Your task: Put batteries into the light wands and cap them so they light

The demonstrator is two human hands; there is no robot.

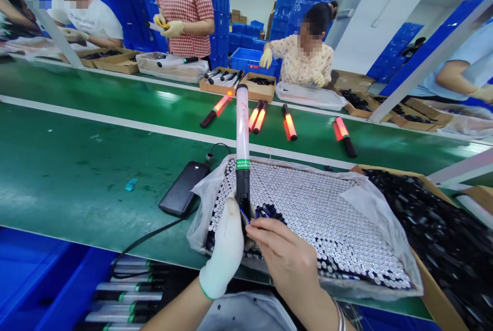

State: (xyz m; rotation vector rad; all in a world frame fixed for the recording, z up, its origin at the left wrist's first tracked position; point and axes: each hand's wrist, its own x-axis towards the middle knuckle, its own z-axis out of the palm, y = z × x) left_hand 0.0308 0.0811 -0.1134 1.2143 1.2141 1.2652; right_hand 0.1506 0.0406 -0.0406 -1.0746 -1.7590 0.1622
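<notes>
Holding upright a translucent white plastic baton with a black handle [242,151] over the plastic-lined box of silvery cylindrical batteries [316,218]: left hand [227,251], in a white knit glove, grip wrapped tight round the handle's lower end. Right hand [287,259], bare, fingertips pressed together on a small blue-wrapped battery [245,215] at the handle's base. Green label band below the tube, print too small to read. Left of the box on the green worktop [77,167], a glossy black slab-shaped power bank [185,188]. Beyond the box, glowing red batons [289,123].
</notes>
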